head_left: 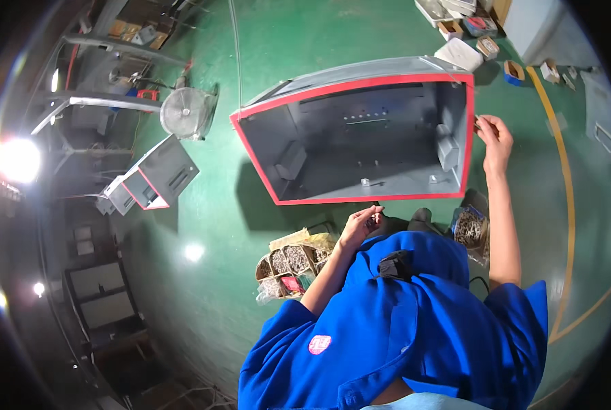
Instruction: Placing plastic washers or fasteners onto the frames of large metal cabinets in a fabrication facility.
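Note:
A large grey metal box [380, 174] with a red rim lies open toward me on the green floor. My right hand [495, 137] is raised at the box's right edge, fingers pinched on a small thin metal part. My left hand [361, 224] is curled just below the box's front rim, holding several small screws or fasteners. My blue shirt fills the lower frame.
A cardboard box [293, 263] of sorted small hardware sits at my left, a clear bag of metal parts [468, 229] at my right. A smaller grey red-rimmed box [156, 174] and a fan [187, 113] lie left. Trays and small boxes [480, 27] are at the back right; a yellow floor line [566, 178] runs right.

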The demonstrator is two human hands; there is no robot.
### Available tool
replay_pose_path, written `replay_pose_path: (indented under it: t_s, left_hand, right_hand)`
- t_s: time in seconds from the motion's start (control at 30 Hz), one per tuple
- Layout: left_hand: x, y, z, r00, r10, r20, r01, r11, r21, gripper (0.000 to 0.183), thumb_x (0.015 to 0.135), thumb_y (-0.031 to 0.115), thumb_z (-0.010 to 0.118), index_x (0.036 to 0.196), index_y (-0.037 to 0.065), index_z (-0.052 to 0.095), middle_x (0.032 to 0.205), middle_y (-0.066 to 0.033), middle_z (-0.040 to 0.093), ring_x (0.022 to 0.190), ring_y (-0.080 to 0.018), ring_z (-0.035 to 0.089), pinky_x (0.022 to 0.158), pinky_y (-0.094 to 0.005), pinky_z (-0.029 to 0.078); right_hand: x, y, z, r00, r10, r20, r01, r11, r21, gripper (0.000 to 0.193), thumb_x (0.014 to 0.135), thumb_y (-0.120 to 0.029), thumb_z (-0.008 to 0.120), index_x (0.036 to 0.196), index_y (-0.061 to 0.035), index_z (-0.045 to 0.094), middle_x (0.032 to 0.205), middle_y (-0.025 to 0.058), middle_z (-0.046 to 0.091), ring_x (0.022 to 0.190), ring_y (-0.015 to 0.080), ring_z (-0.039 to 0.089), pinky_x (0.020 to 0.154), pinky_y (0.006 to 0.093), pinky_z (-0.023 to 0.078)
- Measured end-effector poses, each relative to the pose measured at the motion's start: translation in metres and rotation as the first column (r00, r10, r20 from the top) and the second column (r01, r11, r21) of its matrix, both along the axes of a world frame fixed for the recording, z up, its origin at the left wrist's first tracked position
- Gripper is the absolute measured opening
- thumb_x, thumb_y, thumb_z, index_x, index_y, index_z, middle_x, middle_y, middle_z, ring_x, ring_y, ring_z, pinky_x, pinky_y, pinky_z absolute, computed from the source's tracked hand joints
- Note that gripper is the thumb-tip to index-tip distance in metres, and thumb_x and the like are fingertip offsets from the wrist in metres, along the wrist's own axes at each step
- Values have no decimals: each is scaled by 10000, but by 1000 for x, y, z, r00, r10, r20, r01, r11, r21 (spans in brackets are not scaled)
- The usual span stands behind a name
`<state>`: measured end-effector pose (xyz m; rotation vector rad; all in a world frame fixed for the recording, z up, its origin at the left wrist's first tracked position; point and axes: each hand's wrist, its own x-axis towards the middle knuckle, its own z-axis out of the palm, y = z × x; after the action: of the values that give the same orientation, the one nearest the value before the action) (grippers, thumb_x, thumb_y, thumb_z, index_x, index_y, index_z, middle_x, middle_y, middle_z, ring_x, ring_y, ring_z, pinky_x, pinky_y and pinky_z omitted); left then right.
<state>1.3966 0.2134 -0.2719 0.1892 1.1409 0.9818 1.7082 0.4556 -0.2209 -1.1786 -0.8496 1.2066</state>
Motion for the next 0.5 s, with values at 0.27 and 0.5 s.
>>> replay_pose_path:
  t_s: [0.27, 0.5]
  left_hand:
    - [23, 23, 0, 1000, -5, -28, 4, 999, -45, 333, 944, 277, 532, 1023, -36, 613, 807, -55, 622, 732, -135, 588, 687, -262, 487]
    - [17, 26, -2, 987, -152, -43, 145, 981, -132, 344, 938, 342, 528, 942, 11, 622, 816, -56, 615, 753, -145, 572, 695, -276, 458]
  right_hand:
    - [0, -11, 15, 977, 138, -165, -122, 987, 104, 121, 860, -68, 624, 918, 38, 624, 880, 103, 650, 804, 172, 647, 737, 297, 550]
    - [5, -29, 19, 981, 91, -172, -73, 992, 107, 96, 835, -51, 659, 885, 31, 651, 863, 89, 663, 796, 139, 643, 719, 264, 549]
